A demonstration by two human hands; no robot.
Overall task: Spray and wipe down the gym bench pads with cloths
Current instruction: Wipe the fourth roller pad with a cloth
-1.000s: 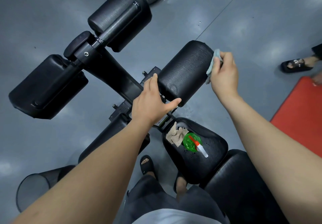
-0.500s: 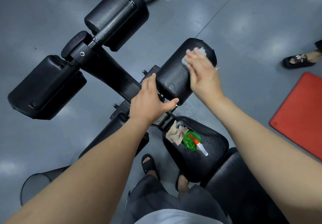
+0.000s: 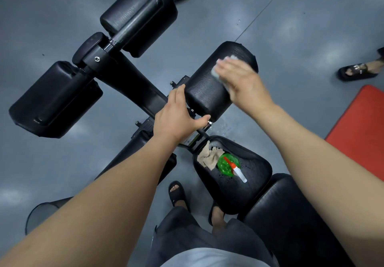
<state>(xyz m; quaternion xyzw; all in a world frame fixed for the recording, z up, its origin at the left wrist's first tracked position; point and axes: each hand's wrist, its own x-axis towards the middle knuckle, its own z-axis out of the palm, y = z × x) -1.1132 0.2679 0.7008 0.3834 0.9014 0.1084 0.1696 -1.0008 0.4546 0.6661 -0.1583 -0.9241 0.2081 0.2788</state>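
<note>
Sliding off the pad's far end, the right hand [image 3: 243, 83] now lies flat on top of the pad [image 3: 205, 92], fingers straight, pressing the blue cloth [image 3: 216, 73] beneath them. Its blur suggests a wiping stroke. The left hand [image 3: 176, 119] clasps the pad's near end between thumb and fingers, likely so the roller cannot spin under the wipe. Below that grip, on the seat [image 3: 257, 175], lie a tan cloth [image 3: 207, 156] and the green spray bottle [image 3: 225, 164], parked within easy reach. Right of the wiping hand is a red mat [image 3: 361, 125].
</note>
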